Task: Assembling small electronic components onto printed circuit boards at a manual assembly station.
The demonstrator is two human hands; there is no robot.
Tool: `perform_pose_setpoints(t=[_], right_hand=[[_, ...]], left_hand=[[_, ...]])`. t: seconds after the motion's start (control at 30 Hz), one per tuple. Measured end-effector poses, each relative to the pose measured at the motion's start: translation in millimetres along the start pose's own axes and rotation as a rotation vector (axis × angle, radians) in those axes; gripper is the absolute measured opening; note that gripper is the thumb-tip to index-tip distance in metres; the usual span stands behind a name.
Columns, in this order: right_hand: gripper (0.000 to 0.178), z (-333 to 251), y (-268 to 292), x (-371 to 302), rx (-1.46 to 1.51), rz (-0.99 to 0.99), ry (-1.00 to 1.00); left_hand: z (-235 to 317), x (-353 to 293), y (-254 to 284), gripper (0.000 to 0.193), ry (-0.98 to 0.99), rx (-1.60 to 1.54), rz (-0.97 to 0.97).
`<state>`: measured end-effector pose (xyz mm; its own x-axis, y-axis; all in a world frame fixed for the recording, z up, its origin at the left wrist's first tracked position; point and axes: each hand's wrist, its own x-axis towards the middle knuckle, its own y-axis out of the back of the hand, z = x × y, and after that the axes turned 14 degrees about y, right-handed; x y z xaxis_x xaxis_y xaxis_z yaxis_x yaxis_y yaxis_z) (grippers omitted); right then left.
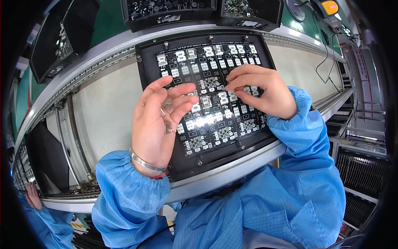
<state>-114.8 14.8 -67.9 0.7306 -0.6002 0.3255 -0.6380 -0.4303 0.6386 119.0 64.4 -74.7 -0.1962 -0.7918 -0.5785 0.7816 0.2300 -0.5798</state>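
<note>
A black circuit board panel [199,79], crowded with white connectors and small chips, lies in a black carrier frame [144,74] before me. My left hand [149,120] is raised over the panel's left side, palm up and fingers curled. Several small silvery metal parts [168,128] with pin-like rows rest in its palm and against the fingers. Over the panel's right half, my right hand [265,89] has thumb and fingers drawn together in a pinch beside a white connector. Whatever sits between those fingertips is too small to make out.
Metal conveyor rails [112,54] run along both sides of the carrier. Black bins of small parts stand beyond: one at centre [170,20], another at right [248,24], a third at left [45,66]. A co-worker's hand [34,196] shows at lower left. A dark cable [327,62] lies far right.
</note>
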Motion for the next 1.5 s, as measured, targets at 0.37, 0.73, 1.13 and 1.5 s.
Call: perform_pose_setpoints(t=[0.37, 0.73, 1.13, 1.5], right_hand=[[0.032, -3, -12, 0, -0.258, -0.079, 0.024], [0.037, -4, -14, -2, -0.245, -0.094, 0.022], [0.036, -10, -23, 1, -0.329, -0.090, 0.103], [0.038, 0, -11, -11, -0.322, 0.016, 0.038]], left_hand=[[-1, 1, 1, 0.026, 0.043, 0.022, -0.025], [-2, 1, -2, 0.027, 0.060, 0.031, -0.019], [-4, 2, -3, 0.026, 0.074, 0.030, -0.032], [-12, 3, -19, 0.026, 0.097, 0.052, -0.047]])
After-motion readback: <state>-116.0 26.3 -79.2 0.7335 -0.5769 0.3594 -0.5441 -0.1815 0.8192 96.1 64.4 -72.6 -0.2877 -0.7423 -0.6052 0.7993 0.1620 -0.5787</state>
